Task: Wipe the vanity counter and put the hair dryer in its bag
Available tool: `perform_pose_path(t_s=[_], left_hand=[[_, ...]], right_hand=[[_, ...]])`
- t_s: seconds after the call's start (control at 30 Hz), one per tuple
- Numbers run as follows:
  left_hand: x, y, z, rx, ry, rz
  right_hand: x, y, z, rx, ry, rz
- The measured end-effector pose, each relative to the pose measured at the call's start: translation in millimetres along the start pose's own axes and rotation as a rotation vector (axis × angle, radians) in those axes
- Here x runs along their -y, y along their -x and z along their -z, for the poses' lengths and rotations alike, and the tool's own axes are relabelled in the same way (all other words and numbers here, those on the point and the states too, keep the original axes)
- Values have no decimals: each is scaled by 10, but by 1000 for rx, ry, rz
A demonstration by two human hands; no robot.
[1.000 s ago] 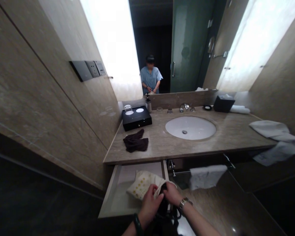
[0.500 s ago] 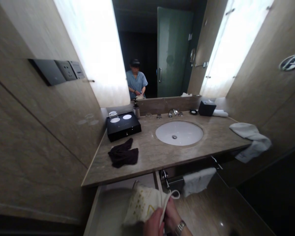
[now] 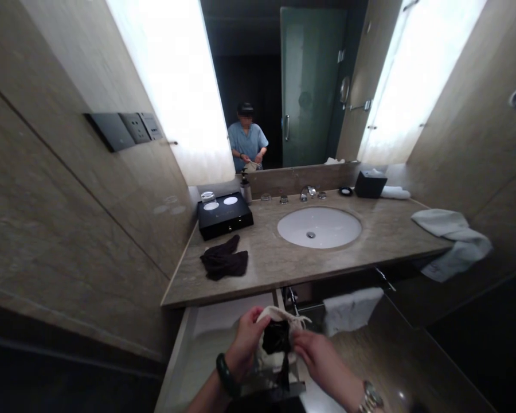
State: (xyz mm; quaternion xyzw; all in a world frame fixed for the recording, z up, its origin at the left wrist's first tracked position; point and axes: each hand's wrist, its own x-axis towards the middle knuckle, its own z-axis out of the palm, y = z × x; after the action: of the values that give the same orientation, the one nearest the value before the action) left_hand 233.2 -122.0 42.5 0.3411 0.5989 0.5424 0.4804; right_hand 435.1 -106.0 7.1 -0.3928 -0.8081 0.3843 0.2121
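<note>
Left hand: the left hand [image 3: 244,344] is raised over the open drawer [image 3: 202,350], fingers curled, pinching the left rim of a pale cloth bag [image 3: 277,315]; a dark band sits on the wrist.
Right hand: the right hand [image 3: 322,358] comes in from the lower right, fingers closed on the bag's right rim; a metal watch [image 3: 371,396] shows on the wrist.
Bag: held between both hands, mouth pulled wide toward the camera, with a black object [image 3: 277,337] showing inside; what it is cannot be told.
Drawer: pulled out below the counter [image 3: 275,264], its pale floor bare to the left of the hands.
Edges: the counter's front edge runs just above the hands; the tiled wall [image 3: 69,229] closes the left side.
Counter top: a dark cloth [image 3: 224,261] lies near the front left, a black tray [image 3: 224,213] behind it, the sink [image 3: 319,227] in the middle, a white towel [image 3: 453,238] hanging over the right end.
Under the counter: a white cloth [image 3: 352,307] hangs on a rail, just right of the bag.
</note>
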Motion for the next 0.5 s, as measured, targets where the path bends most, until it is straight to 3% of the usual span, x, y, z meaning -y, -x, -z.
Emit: perform_pose_path(t_s=[0.1,0.2,0.27,0.33,0.5], left_hand=[[-91,141,-27,-39,20,-25],[-147,260,2,-99,6,-56],[-115,345,47,-144,-2,-74],[-15,437,75,-179,14,-92],[306,604,-22,-233,116,-95]], right_hand=[[58,-196,278,-126,105,11],[86,-443,345,-18,50,-95],[85,-463,333,75,0,-154],[36,-324,281,96,-74,-136],[-315,311,-116,97,-208,221]])
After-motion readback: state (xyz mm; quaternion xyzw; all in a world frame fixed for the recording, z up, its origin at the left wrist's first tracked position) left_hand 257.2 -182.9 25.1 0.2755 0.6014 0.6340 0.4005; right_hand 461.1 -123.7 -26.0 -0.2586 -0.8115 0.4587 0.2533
